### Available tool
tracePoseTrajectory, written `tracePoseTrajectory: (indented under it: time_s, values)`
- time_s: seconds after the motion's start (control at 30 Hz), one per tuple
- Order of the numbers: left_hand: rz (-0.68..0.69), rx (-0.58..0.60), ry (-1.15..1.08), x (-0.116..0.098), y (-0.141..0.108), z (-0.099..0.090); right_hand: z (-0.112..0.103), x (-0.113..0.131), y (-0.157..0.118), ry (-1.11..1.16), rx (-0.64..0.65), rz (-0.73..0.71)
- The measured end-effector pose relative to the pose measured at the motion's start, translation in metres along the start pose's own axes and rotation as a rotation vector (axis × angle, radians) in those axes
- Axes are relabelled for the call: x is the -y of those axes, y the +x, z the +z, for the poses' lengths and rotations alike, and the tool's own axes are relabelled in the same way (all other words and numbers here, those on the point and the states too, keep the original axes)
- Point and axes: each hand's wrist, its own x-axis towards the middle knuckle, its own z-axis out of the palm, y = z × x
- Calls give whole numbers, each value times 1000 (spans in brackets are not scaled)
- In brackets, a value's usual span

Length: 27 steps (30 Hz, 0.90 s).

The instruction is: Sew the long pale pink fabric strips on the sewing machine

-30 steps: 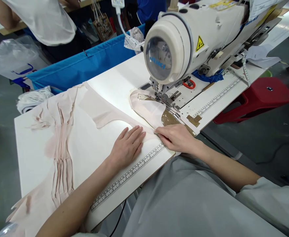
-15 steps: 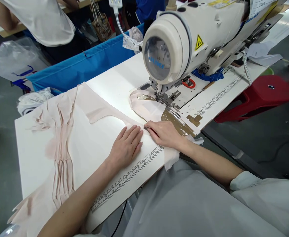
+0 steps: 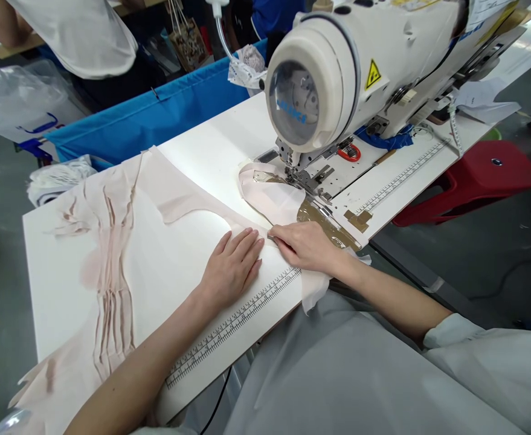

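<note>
My left hand (image 3: 232, 266) lies flat, fingers stretched out, on the narrow end of a pale pink fabric piece (image 3: 174, 181) spread over the white table. Just beside its fingertips, my right hand (image 3: 304, 244) is closed around a small dark metal tool (image 3: 271, 237). Only the tool's tip shows, so its exact kind is hidden. A strip of the pale fabric (image 3: 314, 287) hangs over the front edge below my right wrist. Behind that hand, a curved pale fabric part (image 3: 272, 199) runs up to the needle area of the sewing machine (image 3: 313, 84).
Pleated pink fabric (image 3: 115, 272) lies at the left of the table (image 3: 57, 302). Printed ruler tape (image 3: 238, 326) follows the front edge. A blue cloth bin (image 3: 156, 109) borders the far side. On the right stands a red stool (image 3: 478, 175). A person (image 3: 79, 36) is beyond the bin.
The view has shifted slightly. Both hands keep nearly the same place on the fabric, and the metal tool stays in my right hand.
</note>
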Motion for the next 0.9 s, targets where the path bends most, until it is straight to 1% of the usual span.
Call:
tracePoseTrajectory:
  time_s: [0.17, 0.27, 0.4, 0.5, 0.6, 0.7, 0.77, 0.9]
  values:
    - [3, 14, -4, 0, 1, -1, -13, -9, -19, -25, 59, -4]
    - [-3, 29, -33, 1, 0, -2, -17, -8, -22, -19, 75, 14]
    - [-41, 35, -78, 1, 1, -3, -15, -1, -17, -26, 83, 27]
    - [-8, 30, -86, -1, 1, -3, -10, 0, -16, 0, 69, 41]
    - [9, 27, -72, -3, 0, -3, -2, -2, -15, 74, -5, 83]
    - [2, 24, -54, -4, 0, -2, 4, -1, -9, 118, -74, 81]
    - [-7, 16, -39, -4, -1, -2, 5, 1, -2, 114, -75, 67]
    - [-1, 14, -24, -4, -1, -1, 2, 8, 10, 81, -34, 61]
